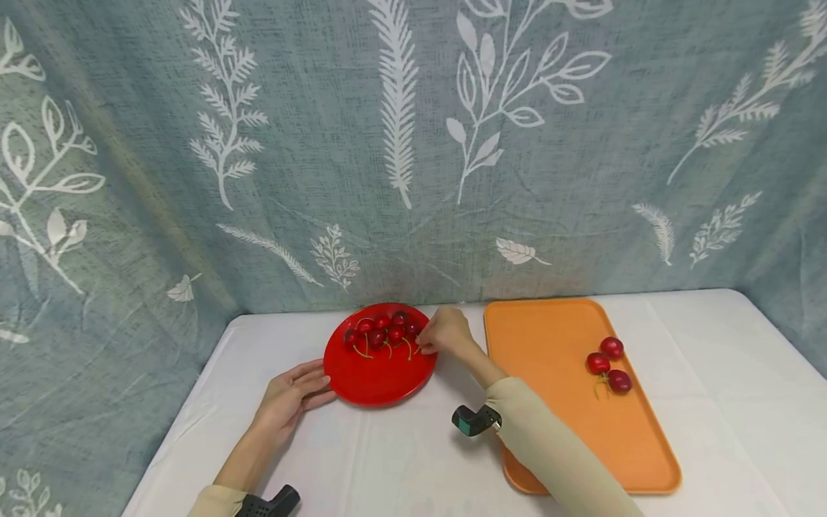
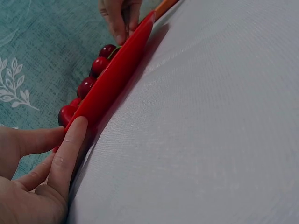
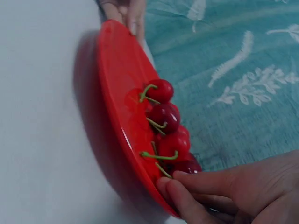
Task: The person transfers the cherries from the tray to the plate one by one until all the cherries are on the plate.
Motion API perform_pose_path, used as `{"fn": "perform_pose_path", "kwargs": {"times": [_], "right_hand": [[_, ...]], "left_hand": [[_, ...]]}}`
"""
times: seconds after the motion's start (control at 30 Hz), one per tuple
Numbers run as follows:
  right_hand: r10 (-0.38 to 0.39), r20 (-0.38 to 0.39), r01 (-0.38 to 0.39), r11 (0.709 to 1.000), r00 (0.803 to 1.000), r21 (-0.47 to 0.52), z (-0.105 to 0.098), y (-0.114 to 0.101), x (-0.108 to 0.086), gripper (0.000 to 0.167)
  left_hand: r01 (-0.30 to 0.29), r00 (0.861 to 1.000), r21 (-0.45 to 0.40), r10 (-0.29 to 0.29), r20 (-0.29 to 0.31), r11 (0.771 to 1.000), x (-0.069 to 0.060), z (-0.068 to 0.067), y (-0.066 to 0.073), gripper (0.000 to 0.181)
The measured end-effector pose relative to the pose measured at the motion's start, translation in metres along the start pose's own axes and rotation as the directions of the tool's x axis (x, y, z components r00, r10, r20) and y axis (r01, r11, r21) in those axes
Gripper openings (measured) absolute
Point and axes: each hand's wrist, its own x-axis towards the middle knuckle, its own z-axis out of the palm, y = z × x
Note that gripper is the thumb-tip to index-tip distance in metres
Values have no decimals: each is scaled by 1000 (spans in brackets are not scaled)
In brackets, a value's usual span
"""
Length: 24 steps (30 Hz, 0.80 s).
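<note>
Several dark red cherries (image 1: 377, 337) with green stems sit together on the far half of a red plate (image 1: 381, 377). My left hand (image 1: 291, 398) holds the plate's left rim; in the left wrist view its thumb and fingers (image 2: 67, 154) lie at the edge. At the right rim is my right hand (image 1: 449, 334), its fingertips pinched at a cherry stem beside the nearest cherries. In the right wrist view the thumb and index finger of the right hand (image 3: 219, 196) meet at that stem (image 3: 163, 170), next to a dark cherry (image 3: 187, 165).
An orange tray (image 1: 543, 337) lies right of the plate, under my right forearm. Three cherries (image 1: 611, 347) with stems rest near its right edge. A white cloth (image 1: 388, 459) covers the table, and a patterned green curtain (image 1: 310, 143) hangs behind it.
</note>
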Motion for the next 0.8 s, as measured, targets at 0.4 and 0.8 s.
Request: {"fn": "perform_pose_path", "kwargs": {"times": [0.4,0.8], "right_hand": [[-22,39,22,1000,999,19,-3,-3,-3,7],[-72,84,70,997,994,30,-32,3,-18,9]], "left_hand": [[8,1000,11,-8,-4,1000,-1,0,1,54],[4,1000,23,-4,7,1000,0,-1,0,55]]}}
